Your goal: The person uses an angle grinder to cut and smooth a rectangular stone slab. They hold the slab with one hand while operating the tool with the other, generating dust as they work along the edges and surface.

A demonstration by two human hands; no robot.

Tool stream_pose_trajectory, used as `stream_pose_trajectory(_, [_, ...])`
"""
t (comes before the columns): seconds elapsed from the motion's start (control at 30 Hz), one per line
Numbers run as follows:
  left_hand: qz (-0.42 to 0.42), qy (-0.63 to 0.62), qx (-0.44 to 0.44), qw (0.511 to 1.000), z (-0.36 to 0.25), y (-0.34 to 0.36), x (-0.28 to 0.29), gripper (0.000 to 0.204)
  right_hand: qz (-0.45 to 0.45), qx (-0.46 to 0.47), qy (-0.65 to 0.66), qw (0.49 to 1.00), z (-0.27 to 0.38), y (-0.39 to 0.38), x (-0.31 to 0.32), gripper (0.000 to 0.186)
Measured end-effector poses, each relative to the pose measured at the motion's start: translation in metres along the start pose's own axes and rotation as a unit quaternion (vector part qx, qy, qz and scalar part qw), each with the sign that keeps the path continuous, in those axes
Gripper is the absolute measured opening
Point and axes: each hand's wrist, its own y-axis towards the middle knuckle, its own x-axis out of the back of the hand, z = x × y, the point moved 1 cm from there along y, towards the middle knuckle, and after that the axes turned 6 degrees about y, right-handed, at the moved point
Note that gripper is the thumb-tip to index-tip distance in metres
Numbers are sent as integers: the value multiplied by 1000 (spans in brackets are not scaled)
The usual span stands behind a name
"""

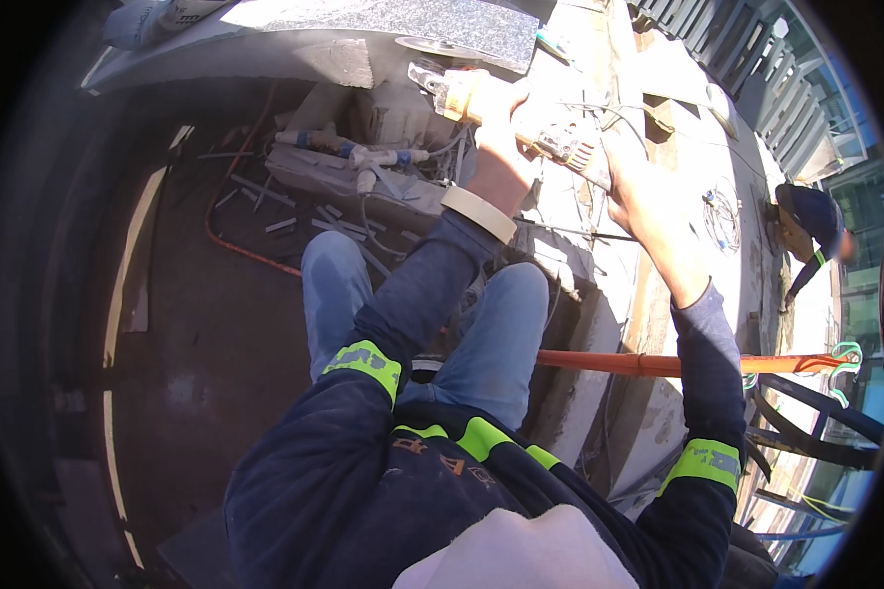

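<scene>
An angle grinder [558, 140] with a yellow-orange body is held in both my hands. My left hand [502, 157] wraps round its front part, close to the head, and my right hand [636, 187] grips the rear end. The thin round disc [442, 46] lies nearly flat at the near edge of a grey speckled stone slab [363, 18]. Whether it bites into the stone cannot be made out. Pale dust hangs along the slab's edge. A cream ring like a tape roll [478, 214] sits round my left wrist.
White pipes with blue bands [349, 150] lie below the slab, near thin pale strips [265, 191] on the dark floor. An orange hose [209, 221] curves at left; an orange-red strap [638, 364] runs rightward. Another person [813, 221] bends at far right, beyond coiled cable [722, 214].
</scene>
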Motion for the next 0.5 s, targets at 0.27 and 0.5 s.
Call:
stream_pose_trajectory(0.27, [-23,-112,70,991,-10,19,7,16,-13,41,17,999,-3,19,-12,73])
stream_pose_trajectory(0.5, [12,-129,86,988,-20,22,9,17,3,32,14,999,3,22,-7,66])
